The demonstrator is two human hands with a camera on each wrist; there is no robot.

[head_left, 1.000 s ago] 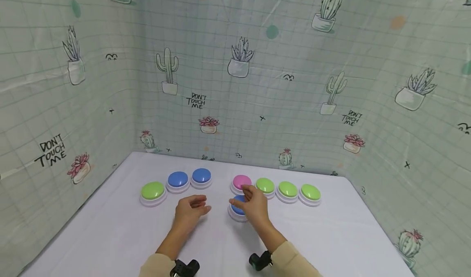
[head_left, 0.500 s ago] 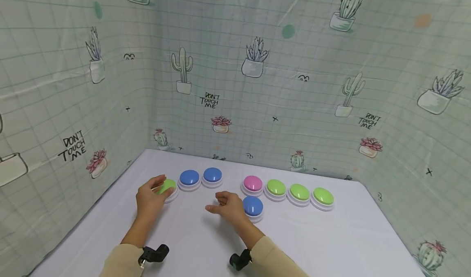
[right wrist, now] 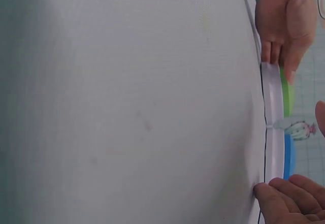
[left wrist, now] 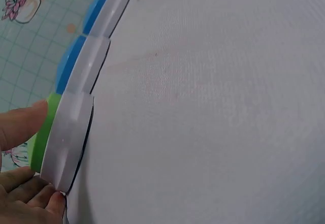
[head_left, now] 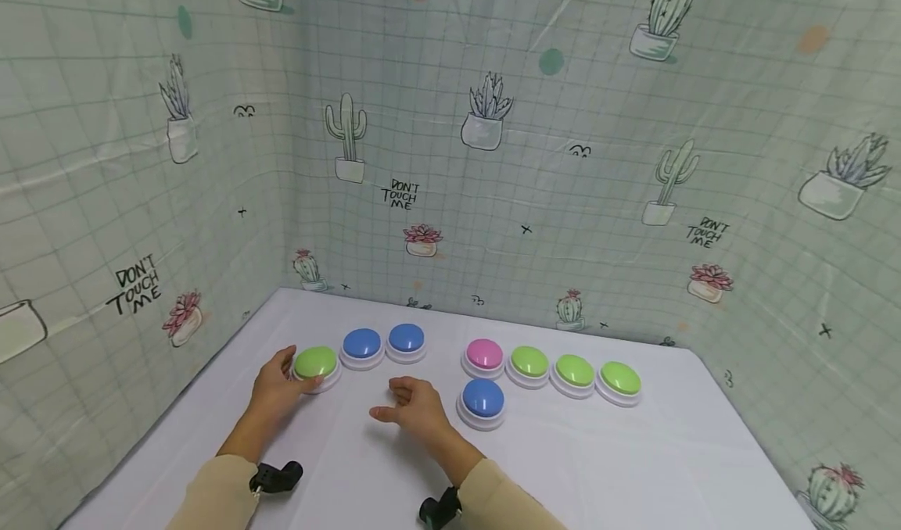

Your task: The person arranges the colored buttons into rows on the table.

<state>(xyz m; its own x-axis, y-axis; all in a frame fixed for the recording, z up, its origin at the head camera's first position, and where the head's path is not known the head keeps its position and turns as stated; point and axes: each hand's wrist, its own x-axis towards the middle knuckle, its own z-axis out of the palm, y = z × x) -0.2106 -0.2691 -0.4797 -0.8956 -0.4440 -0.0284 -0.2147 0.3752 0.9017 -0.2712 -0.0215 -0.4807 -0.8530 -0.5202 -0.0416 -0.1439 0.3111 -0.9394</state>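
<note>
A green push button [head_left: 315,363] with a round white base sits at the left end of the table. My left hand [head_left: 276,385] grips it from the left and front, the thumb against the green cap and the fingers at the base in the left wrist view. My right hand [head_left: 417,413] hovers over the table right of it, fingers loosely bent and holding nothing. Nearest on its right is a blue button [head_left: 482,399] in front of the row. Two more blue buttons, the left one [head_left: 362,344] and the right one [head_left: 406,338], stand beside the green one.
A pink button [head_left: 484,354] stands behind the front blue button. Three green buttons run to its right, the middle one [head_left: 574,370] among them. A white cloth [head_left: 619,467] covers the table. A cactus-print curtain [head_left: 450,186] rises behind and at both sides.
My left hand has moved left from mid-table to the green button and taken hold of it. My right hand has moved left, away from the front blue button. The head view has turned slightly left.
</note>
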